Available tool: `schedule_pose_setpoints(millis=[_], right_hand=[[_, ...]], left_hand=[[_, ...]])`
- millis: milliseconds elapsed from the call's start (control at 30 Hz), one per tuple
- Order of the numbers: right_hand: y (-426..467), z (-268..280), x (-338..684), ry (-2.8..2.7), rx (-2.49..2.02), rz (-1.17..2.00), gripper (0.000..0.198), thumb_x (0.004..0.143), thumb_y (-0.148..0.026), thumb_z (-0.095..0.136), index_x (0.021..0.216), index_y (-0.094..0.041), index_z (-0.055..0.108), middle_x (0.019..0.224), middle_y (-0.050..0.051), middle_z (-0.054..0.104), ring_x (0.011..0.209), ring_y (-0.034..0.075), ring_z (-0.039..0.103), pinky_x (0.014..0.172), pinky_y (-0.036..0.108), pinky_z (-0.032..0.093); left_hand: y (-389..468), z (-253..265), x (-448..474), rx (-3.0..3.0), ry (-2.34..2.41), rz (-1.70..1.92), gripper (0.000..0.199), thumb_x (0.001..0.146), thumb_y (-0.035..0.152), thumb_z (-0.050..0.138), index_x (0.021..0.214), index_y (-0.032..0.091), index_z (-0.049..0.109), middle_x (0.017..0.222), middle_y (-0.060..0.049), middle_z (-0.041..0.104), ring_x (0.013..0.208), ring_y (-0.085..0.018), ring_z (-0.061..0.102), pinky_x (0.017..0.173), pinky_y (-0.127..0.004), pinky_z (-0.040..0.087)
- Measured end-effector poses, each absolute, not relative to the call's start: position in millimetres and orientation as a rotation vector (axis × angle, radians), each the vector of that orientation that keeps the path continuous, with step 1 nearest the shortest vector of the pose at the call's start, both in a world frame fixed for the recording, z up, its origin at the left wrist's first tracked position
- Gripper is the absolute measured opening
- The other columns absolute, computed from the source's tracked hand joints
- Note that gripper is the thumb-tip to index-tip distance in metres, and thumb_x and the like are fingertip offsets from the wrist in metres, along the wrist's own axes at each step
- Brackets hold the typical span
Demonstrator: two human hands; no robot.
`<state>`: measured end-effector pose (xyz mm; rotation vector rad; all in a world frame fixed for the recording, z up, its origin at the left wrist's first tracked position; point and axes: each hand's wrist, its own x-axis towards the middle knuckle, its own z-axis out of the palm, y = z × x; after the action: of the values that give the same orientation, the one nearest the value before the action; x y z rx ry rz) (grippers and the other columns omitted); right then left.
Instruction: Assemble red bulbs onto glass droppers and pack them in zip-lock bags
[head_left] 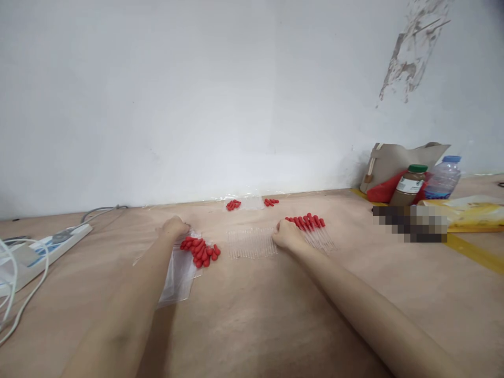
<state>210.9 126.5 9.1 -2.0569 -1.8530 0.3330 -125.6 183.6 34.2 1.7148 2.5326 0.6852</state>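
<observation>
My left hand (175, 228) is closed at the far edge of a clear plastic bag (175, 281), its fingertips mostly hidden. Close to those fingers, a heap of red rubber dropper bulbs (200, 252) lies on the bag. In the middle of the table is a row of clear thin dropper tubes (252, 243), side by side. At the row's right end, my right hand (289, 234) pinches what looks like a dropper tube. Just beyond that hand lie several droppers (315, 228) with red bulbs fitted on their tubes, partly covered by the hand.
Near the wall, two small groups of red bulbs (233, 205) lie beside clear plastic (252, 202). A white power strip (47, 252) with cables is at left. At right are a grey bag (405, 157), a green-capped bottle (409, 185), a blue-capped bottle (444, 176) and a yellow packet (472, 212).
</observation>
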Motion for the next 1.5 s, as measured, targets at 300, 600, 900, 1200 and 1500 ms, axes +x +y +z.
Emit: schedule_pose_setpoints(millis=[300, 600, 900, 1200, 1500], right_hand=[[129.7, 15.3, 201.9, -1.835, -2.107, 0.397, 0.034, 0.062, -0.019, 0.058, 0.094, -0.013, 0.06, 0.099, 0.016, 0.06, 0.091, 0.027, 0.057, 0.067, 0.033, 0.044], [129.4, 22.5, 205.8, -1.854, -2.036, 0.461, 0.024, 0.061, -0.02, 0.057, 0.084, -0.013, 0.063, 0.086, 0.013, 0.063, 0.077, 0.023, 0.06, 0.056, 0.027, 0.043], [51.2, 3.0, 235.9, -2.12, -1.086, 0.239, 0.02, 0.08, -0.023, 0.044, 0.089, -0.017, 0.062, 0.083, 0.005, 0.062, 0.079, 0.015, 0.055, 0.07, 0.025, 0.04], [31.1, -19.7, 229.7, -2.197, -0.908, 0.205, 0.02, 0.085, -0.023, 0.042, 0.089, -0.019, 0.061, 0.079, 0.004, 0.061, 0.073, 0.013, 0.054, 0.071, 0.028, 0.036], [30.9, -17.0, 223.7, -2.293, -0.886, 0.21, 0.02, 0.085, -0.023, 0.042, 0.091, -0.02, 0.061, 0.083, 0.004, 0.062, 0.075, 0.013, 0.054, 0.074, 0.03, 0.032]], left_hand=[[118.4, 44.3, -49.2, 1.844, 1.963, 1.313, 0.027, 0.082, 0.029, 0.036, 0.103, 0.018, 0.049, 0.083, -0.004, 0.062, 0.071, -0.014, 0.058, 0.064, -0.026, 0.045], [13.8, -8.9, 13.5, 1.648, 1.23, 1.023, 0.022, 0.067, 0.03, 0.063, 0.075, 0.017, 0.047, 0.066, 0.001, 0.059, 0.057, -0.01, 0.054, 0.051, -0.018, 0.038], [13.5, -10.5, 12.1, 1.904, 1.231, 1.019, 0.021, 0.077, 0.029, 0.053, 0.097, 0.02, 0.054, 0.084, -0.001, 0.056, 0.071, -0.013, 0.058, 0.064, -0.023, 0.043], [14.2, -14.0, 13.0, 2.008, 1.18, 0.929, 0.019, 0.082, 0.031, 0.046, 0.09, 0.02, 0.059, 0.082, -0.001, 0.062, 0.076, -0.015, 0.057, 0.067, -0.024, 0.043], [12.8, -12.0, 15.3, 2.005, 1.191, 0.913, 0.019, 0.081, 0.032, 0.048, 0.088, 0.02, 0.06, 0.08, -0.001, 0.063, 0.069, -0.015, 0.055, 0.061, -0.023, 0.04]])
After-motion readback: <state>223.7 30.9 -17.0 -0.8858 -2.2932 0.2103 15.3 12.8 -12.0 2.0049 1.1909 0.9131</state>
